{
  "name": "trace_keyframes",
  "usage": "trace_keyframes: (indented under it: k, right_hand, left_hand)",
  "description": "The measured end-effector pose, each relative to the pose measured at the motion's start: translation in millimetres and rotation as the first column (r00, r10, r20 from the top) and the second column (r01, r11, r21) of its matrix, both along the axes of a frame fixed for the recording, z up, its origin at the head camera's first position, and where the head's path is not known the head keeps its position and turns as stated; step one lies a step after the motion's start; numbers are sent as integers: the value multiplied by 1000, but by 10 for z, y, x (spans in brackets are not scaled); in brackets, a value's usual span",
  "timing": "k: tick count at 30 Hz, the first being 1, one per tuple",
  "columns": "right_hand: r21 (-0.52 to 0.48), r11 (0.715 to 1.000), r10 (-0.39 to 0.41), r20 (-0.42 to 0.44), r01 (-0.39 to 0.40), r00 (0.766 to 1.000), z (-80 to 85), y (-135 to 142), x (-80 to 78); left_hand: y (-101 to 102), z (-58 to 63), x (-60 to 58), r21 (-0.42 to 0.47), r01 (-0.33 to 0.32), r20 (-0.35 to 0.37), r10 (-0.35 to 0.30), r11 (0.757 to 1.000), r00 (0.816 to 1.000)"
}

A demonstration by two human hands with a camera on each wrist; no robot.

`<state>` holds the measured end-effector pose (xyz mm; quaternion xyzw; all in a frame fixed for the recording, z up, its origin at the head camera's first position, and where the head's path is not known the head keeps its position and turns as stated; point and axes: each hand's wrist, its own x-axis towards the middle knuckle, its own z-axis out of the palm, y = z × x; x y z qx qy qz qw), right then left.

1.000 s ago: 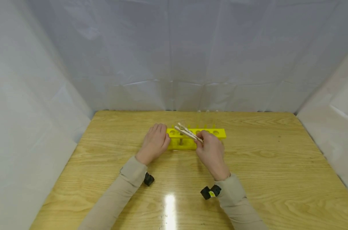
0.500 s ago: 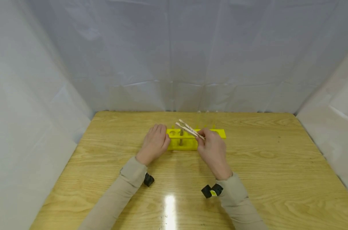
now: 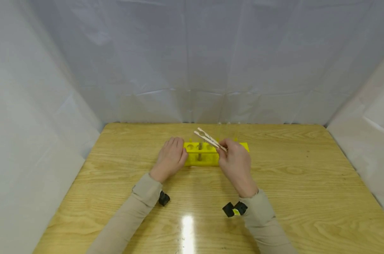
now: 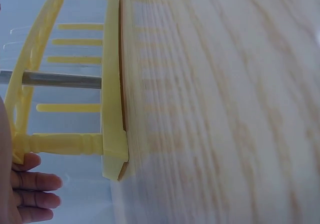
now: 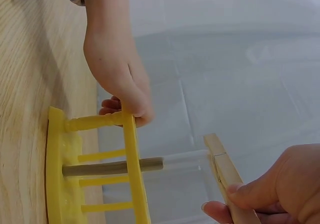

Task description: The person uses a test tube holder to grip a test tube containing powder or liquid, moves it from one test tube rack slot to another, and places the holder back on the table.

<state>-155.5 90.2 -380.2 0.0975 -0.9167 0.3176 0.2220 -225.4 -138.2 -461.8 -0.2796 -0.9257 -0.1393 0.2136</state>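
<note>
A yellow test tube rack [image 3: 201,163] stands on the table, one end held by my left hand [image 3: 170,157], its thumb at the front and fingers behind. One test tube [image 5: 95,170] with grey-brown contents stands upright in the rack; its upper part is clear glass. My right hand [image 3: 236,164] pinches a wooden test tube clamp [image 3: 207,138] between thumb and fingers near its handle end. The clamp's notched end points up and left above the rack. In the right wrist view the clamp [image 5: 220,164] overlaps the tube's clear top end.
Faint clear tubes [image 3: 229,128] rise behind the right half of the rack. Short yellow pegs [image 4: 75,42] stand along its base. The wooden table [image 3: 290,169] is bordered by pale plastic sheeting [image 3: 147,63] at the back and sides.
My right hand has shifted slightly right, lifting the clamp up from the rack's top. The rack, the tube with contents and my left hand stay in place.
</note>
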Motion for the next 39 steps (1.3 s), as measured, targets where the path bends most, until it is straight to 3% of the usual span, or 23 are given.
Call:
trace_keyframes:
  k: [14,32,39]
  right_hand:
    - [-36,999,15,-22,-16,1000,95,65,30]
    - [-159,987,-8,79,21,997,196,217,101]
    - [-186,982,-20,74,33,997,211,315,103]
  left_hand:
    - [1,6,4,12,10,8,-10,1000,1000]
    - [-6,14,13,-1,9,12,-9,1000,1000]
    - [-8,18,15,4,4,24,-4,1000,1000]
